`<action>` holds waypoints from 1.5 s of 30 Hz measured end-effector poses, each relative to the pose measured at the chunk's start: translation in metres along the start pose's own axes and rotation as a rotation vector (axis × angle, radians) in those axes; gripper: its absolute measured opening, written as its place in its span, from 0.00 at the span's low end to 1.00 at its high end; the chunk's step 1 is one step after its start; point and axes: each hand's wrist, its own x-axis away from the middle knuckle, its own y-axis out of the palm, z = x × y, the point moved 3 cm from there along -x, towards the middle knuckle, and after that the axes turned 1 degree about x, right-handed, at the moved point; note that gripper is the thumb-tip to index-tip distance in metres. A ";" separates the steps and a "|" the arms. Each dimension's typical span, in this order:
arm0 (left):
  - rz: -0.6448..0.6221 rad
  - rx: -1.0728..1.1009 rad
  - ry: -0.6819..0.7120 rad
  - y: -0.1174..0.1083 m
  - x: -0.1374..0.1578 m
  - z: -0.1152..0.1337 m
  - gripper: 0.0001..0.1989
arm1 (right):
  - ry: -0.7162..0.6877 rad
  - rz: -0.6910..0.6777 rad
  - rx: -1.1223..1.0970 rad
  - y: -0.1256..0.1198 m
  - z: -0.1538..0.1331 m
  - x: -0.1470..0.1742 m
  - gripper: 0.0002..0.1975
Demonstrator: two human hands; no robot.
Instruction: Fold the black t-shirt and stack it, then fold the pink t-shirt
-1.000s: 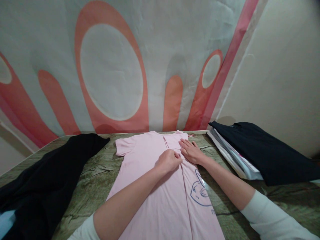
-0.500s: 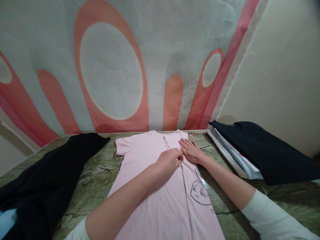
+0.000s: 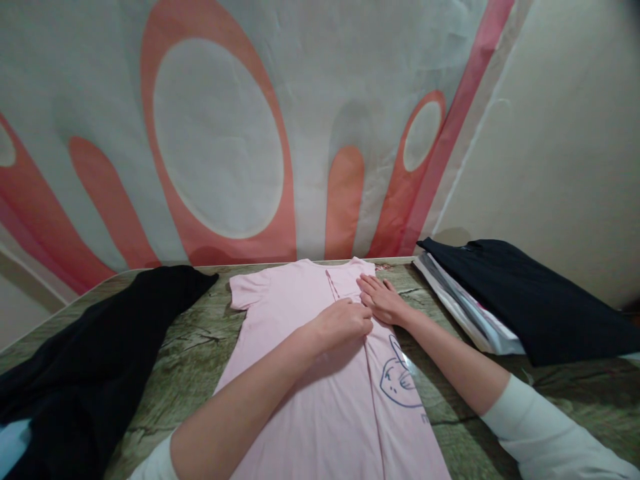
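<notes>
A pink T-shirt [image 3: 300,373] lies spread on the table, neckline toward the wall. Its left sleeve sticks out, while the right side is folded inward, showing part of a blue line-drawn figure [image 3: 397,383]. My left hand [image 3: 345,321] is closed at the inner edge of that fold, its curled fingers on the cloth; the fingertips are partly hidden. Flat on the shirt near the right shoulder rests my right hand [image 3: 383,300], fingers stretched out. The two hands are almost touching.
Rumpled black clothing [image 3: 105,353] lies at the left with a light blue piece [image 3: 14,443] by it. To the right is a stack of folded clothes [image 3: 465,310] under a black garment [image 3: 530,293]. A wall with a printed sheet [image 3: 310,120] stands behind the wood-patterned table [image 3: 200,340].
My left hand has shifted slightly right along the fold, its fingers now turned down against the cloth. My right hand stays in place. The view has moved a little.
</notes>
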 end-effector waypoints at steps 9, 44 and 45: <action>-0.101 0.204 -0.137 -0.006 0.006 -0.008 0.06 | -0.004 0.010 0.017 0.003 0.002 -0.003 0.28; -0.327 0.580 0.098 -0.038 0.028 0.068 0.08 | -0.007 0.037 -0.020 0.000 0.001 0.000 0.27; -0.294 0.574 0.056 -0.039 0.033 0.072 0.08 | -0.006 0.037 -0.023 0.000 0.001 0.000 0.27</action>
